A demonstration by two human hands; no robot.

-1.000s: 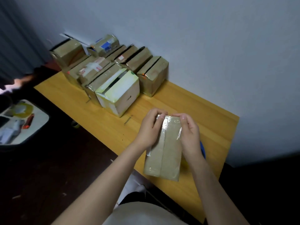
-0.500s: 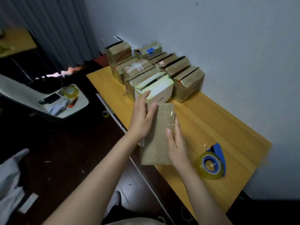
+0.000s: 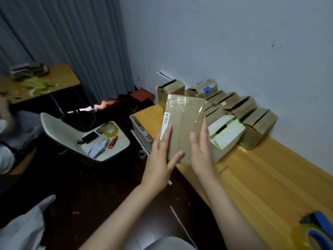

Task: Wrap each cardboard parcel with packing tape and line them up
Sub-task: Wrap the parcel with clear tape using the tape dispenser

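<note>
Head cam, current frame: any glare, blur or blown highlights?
Head view: dim overall; tape glare across the top of the held parcel; blown-out patch under the curtain; tape dispenser and the bananas smeared at the frame edges.

Just one view here, head-worn and wide, looking forward and down across the wooden table (image 3: 261,177). It's close in: left hand (image 3: 158,166) and right hand (image 3: 201,154) sit mid-frame.
</note>
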